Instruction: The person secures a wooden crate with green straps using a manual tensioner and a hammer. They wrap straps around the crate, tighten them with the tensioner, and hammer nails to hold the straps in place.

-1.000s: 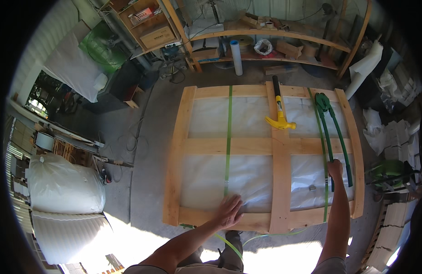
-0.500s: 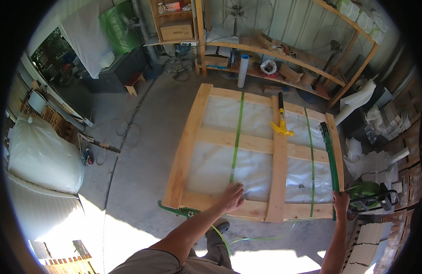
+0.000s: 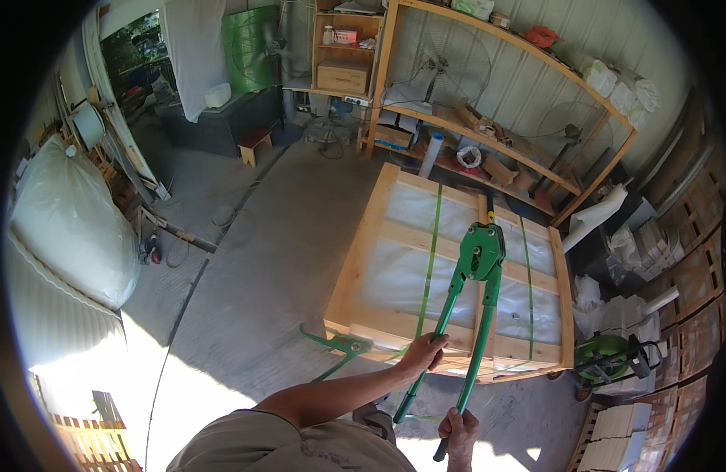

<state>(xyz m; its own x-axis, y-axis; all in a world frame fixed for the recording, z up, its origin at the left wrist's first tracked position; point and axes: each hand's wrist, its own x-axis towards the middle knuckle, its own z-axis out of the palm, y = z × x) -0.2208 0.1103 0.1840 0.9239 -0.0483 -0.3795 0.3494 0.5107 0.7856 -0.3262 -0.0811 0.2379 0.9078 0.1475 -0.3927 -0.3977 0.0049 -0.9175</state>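
Note:
My left hand (image 3: 424,354) is closed around one handle of a green long-handled strapping sealer (image 3: 482,250), and my right hand (image 3: 459,430) grips the black end of its other handle. The sealer's jaw head points away from me, above a wooden crate (image 3: 361,263) wrapped inside with white plastic film. Two green straps (image 3: 430,275) run across the crate from far to near. At its near left corner hangs a green strap tensioner (image 3: 343,344). Behind the sealer head, most of a hammer (image 3: 490,211) is hidden; only part of its handle shows.
A wooden shelf rack (image 3: 488,140) with fans and boxes stands behind the crate. To the right are a green strap reel cart (image 3: 602,358) and stacked white boards (image 3: 614,436). A big white bag (image 3: 76,220) stands at the left. A small red stool (image 3: 254,144) is farther back.
The sealer has come off the crate's right edge and is now raised in front of me. My left hand has left the near strap and taken one handle. The view has shifted.

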